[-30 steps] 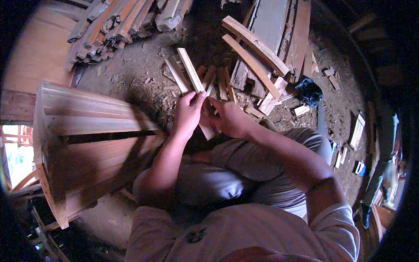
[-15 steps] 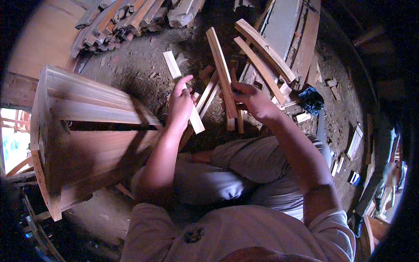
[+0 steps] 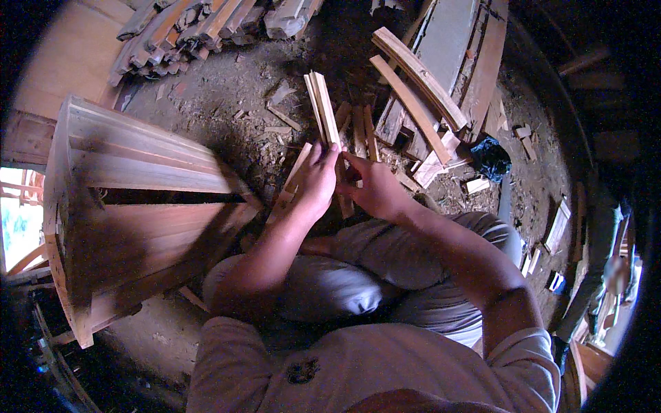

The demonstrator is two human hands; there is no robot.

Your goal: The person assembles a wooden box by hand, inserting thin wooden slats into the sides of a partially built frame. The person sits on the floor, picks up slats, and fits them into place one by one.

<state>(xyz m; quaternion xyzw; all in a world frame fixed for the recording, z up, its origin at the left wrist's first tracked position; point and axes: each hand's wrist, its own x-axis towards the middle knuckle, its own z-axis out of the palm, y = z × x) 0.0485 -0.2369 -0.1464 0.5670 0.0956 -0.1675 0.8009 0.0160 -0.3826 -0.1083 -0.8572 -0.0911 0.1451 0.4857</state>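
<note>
I sit on the ground with both hands in front of my knees. My left hand (image 3: 315, 180) and my right hand (image 3: 372, 187) together grip a small bundle of thin pale wooden slats (image 3: 323, 110), held side by side and pointing away from me. More short slats (image 3: 359, 129) lie on the dirt just beyond my fingers. A large tapered wooden frame made of staves (image 3: 138, 206) lies on its side at my left, close to my left forearm.
A heap of rough wood pieces (image 3: 186, 24) lies at the far left. Long curved planks (image 3: 416, 89) lean at the far right, with a dark blue bag (image 3: 490, 157) beside them. Wood chips cover the dirt floor (image 3: 234, 89). Small offcuts (image 3: 558, 224) lie at the right.
Half a second ago each hand held a separate slat, spread apart. Now the hands have come together and the slats are pressed into one bundle.
</note>
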